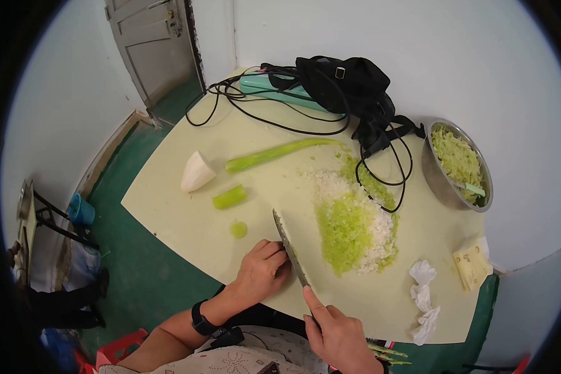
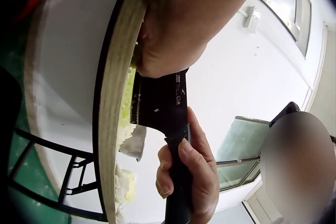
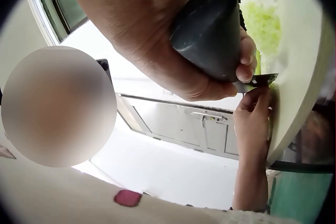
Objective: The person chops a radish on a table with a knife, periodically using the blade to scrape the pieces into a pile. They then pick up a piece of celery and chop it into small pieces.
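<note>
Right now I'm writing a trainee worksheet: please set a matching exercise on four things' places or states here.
1. Broad-bladed, black-handled knife
2. Round metal bowl
3. Pointed white vegetable chunk
4. Black fabric bag

A. Partly covering the turquoise case
B. Gripped by the right hand
C. Holding pale green shreds
D. Left of the long green stalk

Pairs: 1-B; 2-C; 3-D; 4-A

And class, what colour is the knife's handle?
The knife handle is black, seen best in the left wrist view.
</note>
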A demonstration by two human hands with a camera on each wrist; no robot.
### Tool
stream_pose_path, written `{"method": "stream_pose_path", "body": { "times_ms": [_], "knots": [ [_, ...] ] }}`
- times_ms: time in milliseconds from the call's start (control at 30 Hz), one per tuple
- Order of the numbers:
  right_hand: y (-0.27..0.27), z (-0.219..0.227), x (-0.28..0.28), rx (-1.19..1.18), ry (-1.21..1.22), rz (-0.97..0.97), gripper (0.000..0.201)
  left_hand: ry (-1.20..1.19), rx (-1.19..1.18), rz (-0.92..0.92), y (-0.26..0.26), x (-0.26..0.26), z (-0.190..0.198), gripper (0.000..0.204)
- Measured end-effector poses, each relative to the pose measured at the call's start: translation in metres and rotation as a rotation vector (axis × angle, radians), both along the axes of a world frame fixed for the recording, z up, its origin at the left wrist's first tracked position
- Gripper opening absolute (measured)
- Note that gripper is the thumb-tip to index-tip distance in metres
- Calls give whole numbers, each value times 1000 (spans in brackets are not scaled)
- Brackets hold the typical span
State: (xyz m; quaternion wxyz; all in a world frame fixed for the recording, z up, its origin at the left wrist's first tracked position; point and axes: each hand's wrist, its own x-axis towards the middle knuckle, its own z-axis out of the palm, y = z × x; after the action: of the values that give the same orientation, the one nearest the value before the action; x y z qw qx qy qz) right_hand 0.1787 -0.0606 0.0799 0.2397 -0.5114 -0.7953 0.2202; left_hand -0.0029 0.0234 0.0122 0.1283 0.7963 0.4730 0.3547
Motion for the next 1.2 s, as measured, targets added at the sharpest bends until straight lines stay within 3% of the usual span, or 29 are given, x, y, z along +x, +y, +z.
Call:
{"method": "stream_pose_path", "body": {
  "times_ms": [333,433,567,667,767,867,967,1067,1167,1200],
  "knots": [
    [1,3,4,-24,9,21,55,-22,27,-8,2,0,-3,36],
    [7,-2,4,-57,69,17,55,-18,27,-8,3,1,1,22],
    [22,3,-3,-221,136,-45,52,-68,29,0,1,1,-3,23],
    [24,0,-3,-216,136,-89,53,-100,25,11,0,1,-4,22],
    [9,-8,-1,-23,127,-2,55,-67,39,-3,0,0,-4,21],
    [-1,1,0,-66,26,6,53,-24,27,-15,0,-1,-1,20],
    [1,1,2,-278,-85,-15,51,-23,36,-22,1,0,-2,21],
    [7,-1,1,-68,67,12,52,-31,56,-18,0,0,-2,21],
    [19,4,-4,-215,85,-37,54,-62,78,-19,1,2,-2,21],
    [17,-2,-4,-145,118,-36,53,-77,84,-11,1,2,-4,22]
  ]
}}
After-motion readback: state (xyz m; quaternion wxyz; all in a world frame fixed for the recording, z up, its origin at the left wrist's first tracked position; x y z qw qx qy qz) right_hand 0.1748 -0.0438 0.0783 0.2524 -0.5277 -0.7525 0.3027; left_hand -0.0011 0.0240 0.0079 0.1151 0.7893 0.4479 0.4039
